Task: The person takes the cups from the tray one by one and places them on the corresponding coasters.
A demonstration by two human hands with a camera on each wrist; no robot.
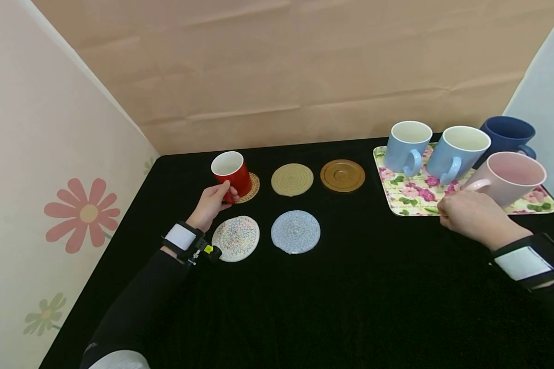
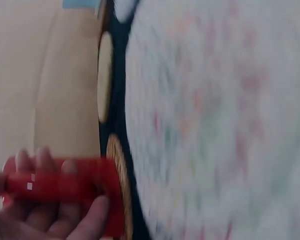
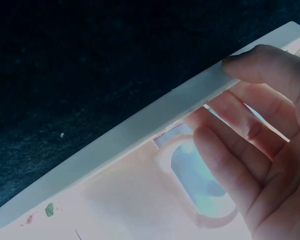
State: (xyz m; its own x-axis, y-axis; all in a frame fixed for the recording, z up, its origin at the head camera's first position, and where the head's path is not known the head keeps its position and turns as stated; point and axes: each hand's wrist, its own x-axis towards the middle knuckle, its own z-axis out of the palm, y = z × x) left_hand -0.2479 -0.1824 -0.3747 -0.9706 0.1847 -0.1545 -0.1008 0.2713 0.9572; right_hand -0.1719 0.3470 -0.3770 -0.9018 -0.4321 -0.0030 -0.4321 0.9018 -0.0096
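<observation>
In the head view my left hand (image 1: 212,202) grips the handle of a red mug (image 1: 237,177), white inside. The mug is slightly tilted over a brown woven coaster (image 1: 255,190), overlapping it. Fingers curl round the red handle (image 2: 50,186) in the left wrist view. At right, my right hand (image 1: 473,215) is beside the handle of a pink mug (image 1: 512,182). That mug stands at the front of a floral tray (image 1: 399,202). The right wrist view shows the thumb at the tray's pale rim (image 3: 115,140), with loosely bent fingers close to the pink handle (image 3: 165,165).
Two light blue mugs (image 1: 408,146) and a dark blue mug (image 1: 505,134) also stand on the tray. On the black cloth lie a straw coaster (image 1: 292,179), a wooden coaster (image 1: 342,175), a blue-grey coaster (image 1: 295,231) and a multicoloured white coaster (image 1: 236,238). Walls border the table.
</observation>
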